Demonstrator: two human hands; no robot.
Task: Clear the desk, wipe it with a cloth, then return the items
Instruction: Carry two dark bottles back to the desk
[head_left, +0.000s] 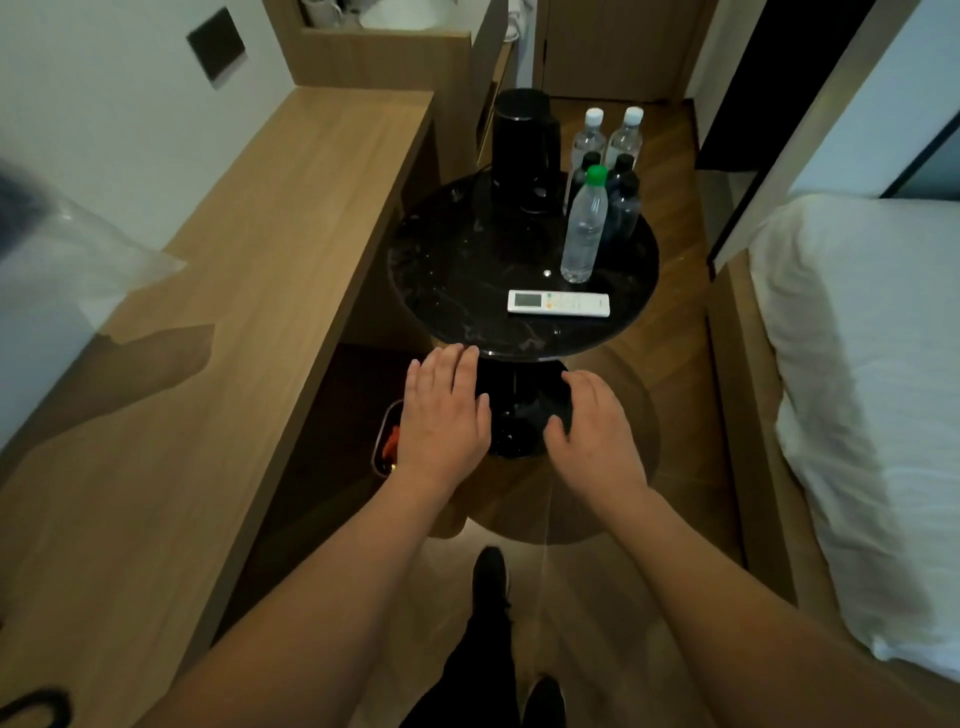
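Observation:
A round black marble table (457, 260) stands ahead of me. On it lie a white remote control (558, 303), a clear bottle with a green cap (586, 228), several bottles with black and white caps (618, 156) and a black kettle (524, 145). My left hand (444, 415) hovers flat, fingers straight, just in front of the table's near edge. My right hand (592, 431) hangs beside it, fingers relaxed and slightly bent. Both hands hold nothing. No cloth is in view.
A long wooden desk (234, 312) runs along the left wall, with a clear plastic bag (78, 260) at its left edge. A bin (387, 441) sits under the desk. A bed with white sheets (872, 389) is on the right. My feet stand on the wooden floor.

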